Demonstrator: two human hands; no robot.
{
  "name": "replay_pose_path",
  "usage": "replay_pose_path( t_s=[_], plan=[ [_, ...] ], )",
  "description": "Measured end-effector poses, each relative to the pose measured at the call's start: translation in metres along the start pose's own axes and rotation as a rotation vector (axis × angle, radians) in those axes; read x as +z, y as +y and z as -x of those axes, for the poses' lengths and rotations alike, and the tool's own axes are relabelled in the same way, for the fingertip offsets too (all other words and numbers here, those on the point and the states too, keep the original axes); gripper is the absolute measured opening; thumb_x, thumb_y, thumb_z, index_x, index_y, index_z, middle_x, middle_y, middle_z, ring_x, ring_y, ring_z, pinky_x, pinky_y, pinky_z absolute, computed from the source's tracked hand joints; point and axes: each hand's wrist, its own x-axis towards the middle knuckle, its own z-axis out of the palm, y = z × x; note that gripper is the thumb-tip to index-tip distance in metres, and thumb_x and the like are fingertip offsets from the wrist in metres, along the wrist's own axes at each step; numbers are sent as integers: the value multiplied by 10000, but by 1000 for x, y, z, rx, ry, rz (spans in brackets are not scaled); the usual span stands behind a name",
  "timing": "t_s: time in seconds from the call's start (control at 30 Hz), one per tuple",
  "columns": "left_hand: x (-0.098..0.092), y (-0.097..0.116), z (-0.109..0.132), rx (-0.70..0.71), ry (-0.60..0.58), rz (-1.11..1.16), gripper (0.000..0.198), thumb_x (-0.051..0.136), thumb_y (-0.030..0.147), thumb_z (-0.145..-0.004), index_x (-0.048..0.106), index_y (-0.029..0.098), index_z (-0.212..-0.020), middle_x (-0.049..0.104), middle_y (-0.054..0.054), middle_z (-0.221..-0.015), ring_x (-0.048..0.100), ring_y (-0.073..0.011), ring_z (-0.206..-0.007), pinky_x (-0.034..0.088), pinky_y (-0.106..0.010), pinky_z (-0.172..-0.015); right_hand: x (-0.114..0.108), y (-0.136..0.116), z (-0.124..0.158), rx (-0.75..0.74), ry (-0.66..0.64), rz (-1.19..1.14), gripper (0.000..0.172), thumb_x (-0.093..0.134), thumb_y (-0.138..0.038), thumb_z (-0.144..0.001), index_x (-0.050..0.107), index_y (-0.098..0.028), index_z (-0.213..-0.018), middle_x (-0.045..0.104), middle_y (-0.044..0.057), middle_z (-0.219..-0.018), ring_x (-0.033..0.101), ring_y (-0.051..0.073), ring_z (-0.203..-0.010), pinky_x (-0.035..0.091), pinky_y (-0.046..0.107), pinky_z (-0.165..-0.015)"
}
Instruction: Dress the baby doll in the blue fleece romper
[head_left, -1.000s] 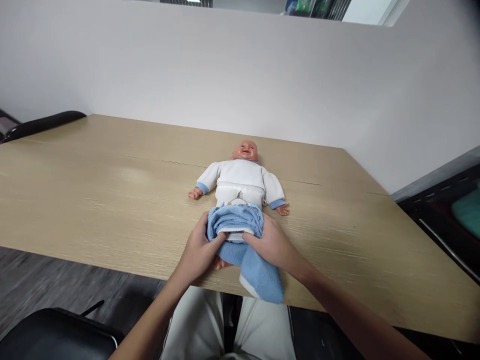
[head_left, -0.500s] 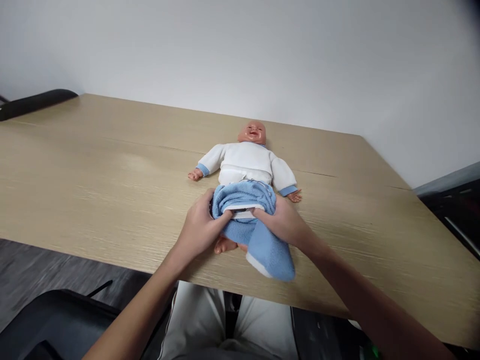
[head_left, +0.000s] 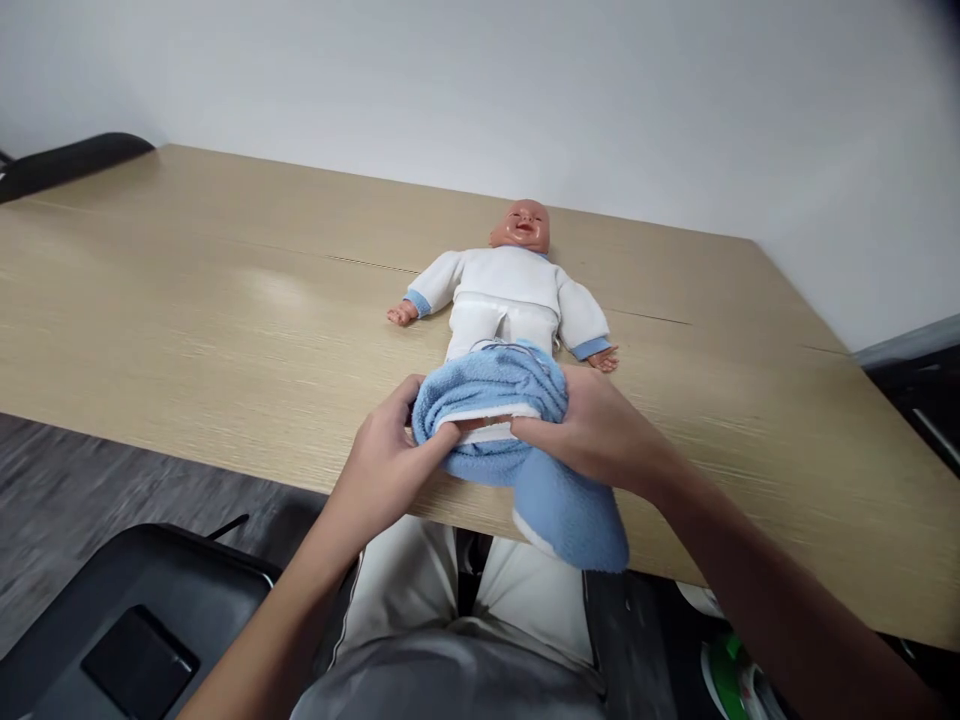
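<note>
A baby doll (head_left: 507,272) in a white top with blue cuffs lies on its back, head toward the wall. Blue fleece pants (head_left: 491,375) are bunched over its lower legs. My left hand (head_left: 394,450) grips the left side of the gathered cloth, thumb at a white-edged opening. On the other side, my right hand (head_left: 600,425) holds the cloth the same way, its thumb also in the opening. One loose blue pant leg (head_left: 574,515) with a white hem hangs past the table edge. The doll's feet are hidden by the cloth.
The wooden table (head_left: 225,290) reaches back to a white wall (head_left: 450,90). At lower left is a black chair (head_left: 67,620) with a dark flat object (head_left: 140,660) on it. A green and white round item (head_left: 727,675) shows below the table at right.
Both hands have drawn the pants down the doll's legs toward me, baring more of its white lower body. The doll's feet are now covered. The view has tilted down.
</note>
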Motion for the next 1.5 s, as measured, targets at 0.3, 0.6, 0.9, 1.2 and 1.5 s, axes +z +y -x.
replay_pose_path(
  t_s=[0.3, 0.6, 0.9, 1.2, 1.5],
  plan=[
    [-1, -19, 15, -162, -127, -172, 331, 648, 486, -894, 657, 243, -1119, 766, -53, -1066, 698, -324, -989, 502, -433, -863, 27, 15, 5, -142, -61, 147, 170, 781, -324, -811, 635, -237, -823, 738, 12, -837, 650, 219, -756, 416, 335, -651],
    [7, -33, 16, -52, -134, -246, 288, 572, 461, -971, 577, 223, -1134, 700, -113, -1125, 633, -361, -1094, 466, -487, -940, 41, 18, 13, -210, -47, 257, 257, 762, -306, -866, 613, -239, -1064, 738, 75, -1075, 697, 296, -939, 481, 387, -766],
    [12, -39, 15, -51, -122, 81, 390, 643, 379, -981, 524, 238, -1325, 704, -78, -1270, 663, -293, -1202, 490, -417, -1039, 40, 15, 19, -141, -90, 177, 485, 754, -354, -914, 590, -221, -1351, 772, 130, -1231, 741, 359, -1075, 521, 412, -846],
    [23, -42, -3, 56, 46, 142, 348, 543, 429, -1063, 513, 202, -1325, 669, -95, -1308, 636, -251, -1227, 479, -370, -1077, 29, 22, -6, -177, -14, -86, 418, 807, -265, -835, 707, -232, -1239, 818, 41, -1092, 752, 289, -977, 554, 381, -846],
    [7, -28, -50, 202, -113, 185, 411, 580, 444, -1050, 656, 202, -1374, 695, -101, -1461, 632, -286, -1363, 465, -406, -1210, 4, 55, -34, -228, -189, -192, 616, 872, -329, -801, 694, -238, -1384, 784, 60, -1311, 725, 335, -1218, 575, 482, -1076]
  ],
)
